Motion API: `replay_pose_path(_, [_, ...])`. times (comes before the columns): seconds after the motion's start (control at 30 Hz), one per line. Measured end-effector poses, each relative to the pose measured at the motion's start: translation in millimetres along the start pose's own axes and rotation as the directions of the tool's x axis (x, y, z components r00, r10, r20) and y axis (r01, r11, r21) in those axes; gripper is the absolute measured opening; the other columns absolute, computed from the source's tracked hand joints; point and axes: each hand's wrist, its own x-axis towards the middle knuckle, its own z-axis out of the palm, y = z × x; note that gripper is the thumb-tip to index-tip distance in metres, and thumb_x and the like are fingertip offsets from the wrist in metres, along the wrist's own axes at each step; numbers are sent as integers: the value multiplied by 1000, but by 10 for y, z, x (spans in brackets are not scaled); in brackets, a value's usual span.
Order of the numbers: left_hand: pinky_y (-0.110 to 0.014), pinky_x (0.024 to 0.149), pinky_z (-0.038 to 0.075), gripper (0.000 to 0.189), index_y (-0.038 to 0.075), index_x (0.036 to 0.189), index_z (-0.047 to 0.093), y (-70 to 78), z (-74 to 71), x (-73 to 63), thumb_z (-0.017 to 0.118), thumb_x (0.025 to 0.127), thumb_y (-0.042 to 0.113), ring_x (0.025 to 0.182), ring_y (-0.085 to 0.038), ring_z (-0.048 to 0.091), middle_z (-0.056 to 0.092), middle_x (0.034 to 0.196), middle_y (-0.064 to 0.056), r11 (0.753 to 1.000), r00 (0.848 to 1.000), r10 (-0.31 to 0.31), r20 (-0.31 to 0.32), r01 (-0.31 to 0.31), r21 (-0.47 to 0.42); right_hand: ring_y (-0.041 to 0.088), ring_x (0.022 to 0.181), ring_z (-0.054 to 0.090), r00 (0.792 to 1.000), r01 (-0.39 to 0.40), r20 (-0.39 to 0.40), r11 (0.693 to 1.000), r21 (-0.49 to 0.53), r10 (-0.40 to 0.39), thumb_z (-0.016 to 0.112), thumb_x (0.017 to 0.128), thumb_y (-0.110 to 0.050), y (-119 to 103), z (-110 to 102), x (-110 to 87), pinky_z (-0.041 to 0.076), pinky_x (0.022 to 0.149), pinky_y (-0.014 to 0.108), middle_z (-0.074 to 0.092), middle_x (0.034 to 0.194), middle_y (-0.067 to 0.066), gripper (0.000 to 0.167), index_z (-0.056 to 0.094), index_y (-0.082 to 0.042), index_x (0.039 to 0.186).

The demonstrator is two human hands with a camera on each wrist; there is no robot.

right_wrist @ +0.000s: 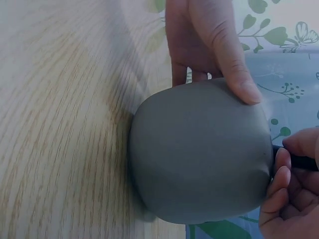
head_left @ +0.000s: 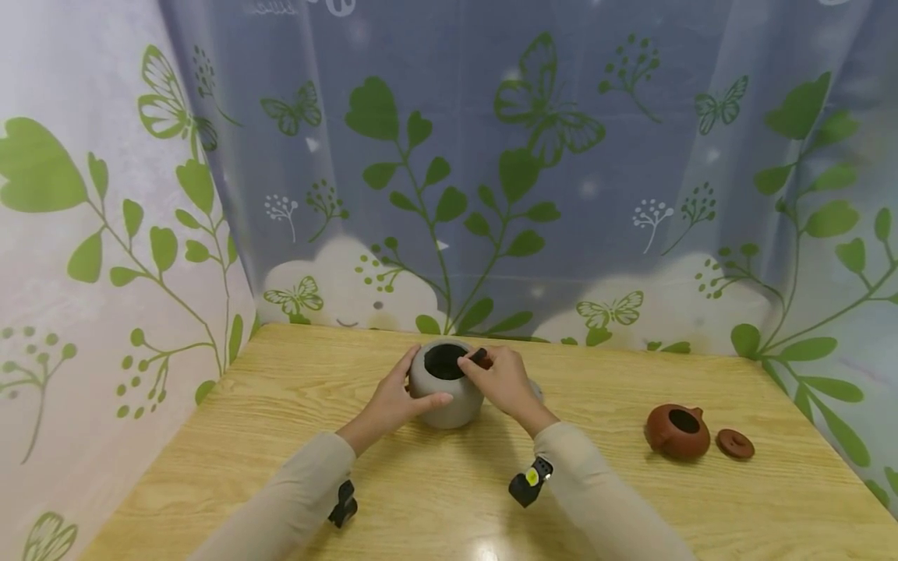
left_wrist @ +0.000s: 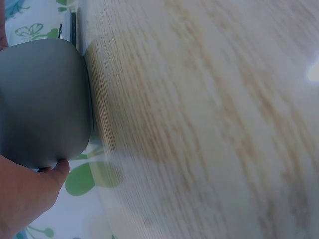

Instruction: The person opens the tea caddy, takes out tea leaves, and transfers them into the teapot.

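A rounded grey jar (head_left: 454,411) with a wide dark mouth stands on the wooden table. My left hand (head_left: 391,403) grips it from the left, thumb along the near side and fingers round the far side. At the right of the rim, my right hand (head_left: 503,380) pinches a slim dark stick-like piece (right_wrist: 303,162) between thumb and fingers. One end of this piece meets the jar's mouth in the right wrist view; its exact kind I cannot tell. In the left wrist view the jar (left_wrist: 42,104) fills the left edge.
To the right sits a reddish-brown clay teapot (head_left: 677,433) without its lid on. Its small round lid (head_left: 735,444) lies beside it. A grey object (head_left: 536,391) is partly hidden behind my right wrist. A printed curtain (head_left: 449,257) hangs behind the table.
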Motion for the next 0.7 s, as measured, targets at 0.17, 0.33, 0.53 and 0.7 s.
replay_pose_path(0.17, [-54, 108, 33, 101, 13, 155, 11, -169, 21, 81, 78, 82, 32, 143, -34, 23, 18, 158, -12, 1000, 1000, 3, -11, -3, 3, 20, 63, 58, 987, -162, 32, 978, 128, 159, 67, 91, -24, -14, -7, -5, 47, 59, 27, 64, 66, 3, 27, 69, -7, 69])
replay_pose_path(0.33, [-53, 108, 33, 104, 16, 156, 12, -194, 23, 87, 78, 79, 40, 143, -32, 23, 19, 158, -10, 1000, 1000, 3, -14, -3, 5, 23, 64, 56, 962, -267, 19, 927, 264, 272, 67, 91, -24, -11, -6, -15, 44, 64, 27, 63, 64, 4, 31, 67, -4, 66])
replay_pose_path(0.53, [-55, 107, 34, 107, 15, 156, 11, -188, 25, 90, 79, 78, 44, 143, -34, 24, 20, 158, -10, 1000, 1000, -3, -16, 4, 15, 18, 64, 57, 943, -314, 18, 872, 375, 332, 65, 93, -23, 21, 2, -23, 47, 70, 29, 63, 64, 2, 29, 69, -2, 73])
replay_pose_path(0.7, [-55, 107, 34, 107, 16, 156, 12, -193, 28, 93, 79, 77, 43, 143, -34, 23, 20, 158, -10, 1000, 1000, -8, -20, 8, 8, 18, 62, 56, 936, -311, -20, 850, 425, 352, 64, 93, -19, 36, -11, -16, 45, 62, 28, 63, 62, 0, 26, 69, 0, 76])
